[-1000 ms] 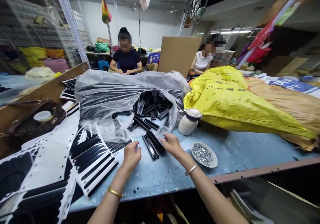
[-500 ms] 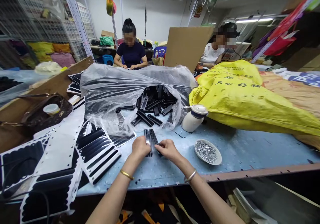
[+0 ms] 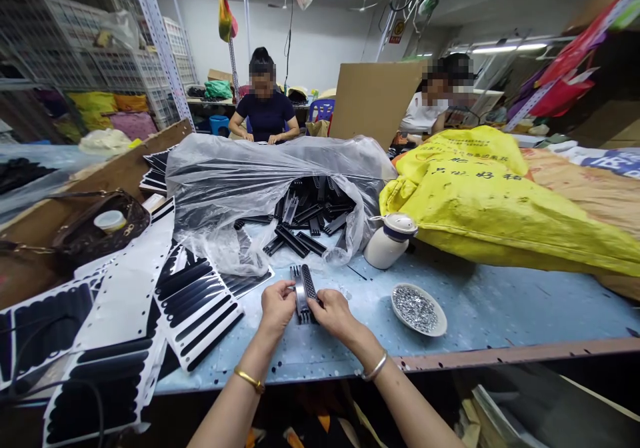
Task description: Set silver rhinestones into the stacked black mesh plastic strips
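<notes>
My left hand (image 3: 278, 307) pinches the left edge of a shiny black slotted plastic strip (image 3: 300, 291), which has prongs at its ends. My right hand (image 3: 334, 313) grips a black perforated strip (image 3: 308, 279) from the right, its thumb near the lower part. The two strips stand side by side, touching or overlapping; I cannot tell whether they are joined. Beyond my hands, loose black plastic strips (image 3: 291, 240) spill from the mouth of a clear plastic bag (image 3: 225, 168). To the right sits a white dish (image 3: 440, 325) of small silvery bits (image 3: 414, 307).
A white lidded jar (image 3: 384, 247) stands beside a bulging yellow sack (image 3: 465, 215). Sheets with black strips (image 3: 200, 308) cover the left, near a brown handbag (image 3: 100, 225). Two people sit across the table, one beside a cardboard panel (image 3: 373, 101). The table's front edge (image 3: 475, 360) is close.
The two strips have come together from slightly apart, the perforated one now upright against the slotted one. My left fingers have shifted to the slotted strip's left edge. The view has tilted slightly up.
</notes>
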Motion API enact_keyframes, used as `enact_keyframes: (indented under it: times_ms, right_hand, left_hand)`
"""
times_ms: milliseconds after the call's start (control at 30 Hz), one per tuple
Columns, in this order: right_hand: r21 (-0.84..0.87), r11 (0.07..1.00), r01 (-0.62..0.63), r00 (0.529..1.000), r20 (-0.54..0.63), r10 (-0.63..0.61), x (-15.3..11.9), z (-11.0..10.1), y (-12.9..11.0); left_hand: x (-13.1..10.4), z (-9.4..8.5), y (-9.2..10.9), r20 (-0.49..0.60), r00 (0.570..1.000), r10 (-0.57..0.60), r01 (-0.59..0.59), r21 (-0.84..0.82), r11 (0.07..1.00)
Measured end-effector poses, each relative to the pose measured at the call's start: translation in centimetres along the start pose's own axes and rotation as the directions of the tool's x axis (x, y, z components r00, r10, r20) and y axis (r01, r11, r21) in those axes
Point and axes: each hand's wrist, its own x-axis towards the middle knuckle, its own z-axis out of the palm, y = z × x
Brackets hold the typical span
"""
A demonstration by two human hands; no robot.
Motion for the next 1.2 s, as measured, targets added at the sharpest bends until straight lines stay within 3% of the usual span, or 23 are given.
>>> enact_keyframes:
  times_ms: [100, 267, 400, 567, 667, 767, 867, 1000, 1200]
  right_hand:
    - [-0.002, 1.000, -0.009, 1.000, -0.016, 0.009, -0.4, 0.2, 0.2]
    - [0.033, 0.999, -0.041, 0.999, -0.010, 0.042, -0.8, 0.4, 0.8]
    - [0.077, 0.994, -0.074, 0.997, -0.032, 0.077, -1.0, 0.5, 1.2]
    - [0.142, 0.986, -0.090, 0.995, -0.023, 0.094, -0.9, 0.5, 1.6]
    - [0.161, 0.984, -0.072, 0.997, -0.011, 0.075, -0.7, 0.2, 1.7]
    - [0.159, 0.986, -0.042, 0.999, -0.007, 0.043, -0.8, -0.2, 1.5]
    - [0.134, 0.990, -0.043, 0.999, -0.016, 0.045, -1.0, -0.3, 1.3]
    - [0.057, 0.998, -0.030, 0.998, -0.062, 0.034, -1.4, 0.0, 1.4]
    - [-0.062, 0.980, 0.189, 0.982, -0.010, -0.189, -2.0, 0.1, 1.6]
  left_hand:
    - [-0.6, 0.1, 0.2, -0.014, 1.000, 0.003, -0.004, -0.042, 0.999]
    - [-2.1, 1.2, 0.5, -0.043, 0.989, 0.141, -0.139, 0.034, 0.990]
    - [-2.6, 2.2, 0.4, -0.028, 0.987, 0.160, -0.162, -0.077, 0.984]
    - [-2.6, 1.6, 0.8, 0.018, 0.984, 0.179, -0.179, 0.081, 0.980]
    - [-2.5, 1.1, 1.2, 0.084, 0.988, 0.131, -0.140, 0.116, 0.983]
    - [-2.3, 1.2, 1.5, 0.075, 0.994, 0.076, -0.084, 0.108, 0.991]
    - [-2.1, 1.2, 1.7, 0.061, 0.998, -0.025, 0.024, 0.019, 1.000]
    - [-1.5, 0.3, 2.0, 0.129, 0.980, -0.152, 0.161, -0.064, 0.985]
    - [1.0, -2.4, 2.6, 0.134, 0.962, -0.240, 0.238, 0.034, 0.971]
